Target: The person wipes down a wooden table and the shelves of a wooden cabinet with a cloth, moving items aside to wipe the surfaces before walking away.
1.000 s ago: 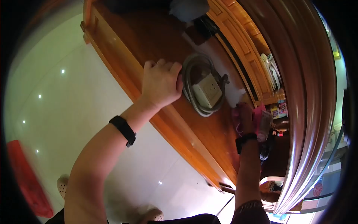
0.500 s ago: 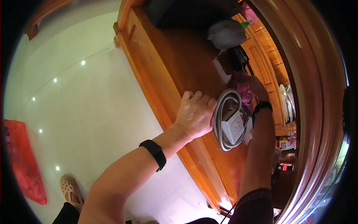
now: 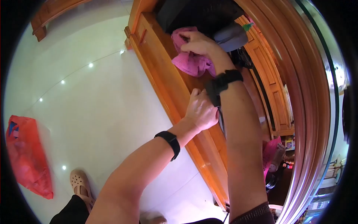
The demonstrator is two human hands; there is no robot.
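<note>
My right hand is stretched over the wooden shelf, its fingers closed on a crumpled pink plastic bag. The bag bunches around the fingers and hangs over the shelf's front part. My left hand is closed in a loose fist at the shelf's front edge, below the right wrist; its fingertips are hidden. Just beside it, a narrow strip of grey cable shows. My right forearm hides the rest of the coil and the white socket box.
A black box-like object stands at the shelf's far end, with a grey rounded item beside it. A thick wooden rim and glass edge run along the right. A red bag lies on the tiled floor.
My right hand has moved away from beside the coil, up and left toward the black object, with the pink bag. The right forearm now covers the coil. My left hand stays at the edge.
</note>
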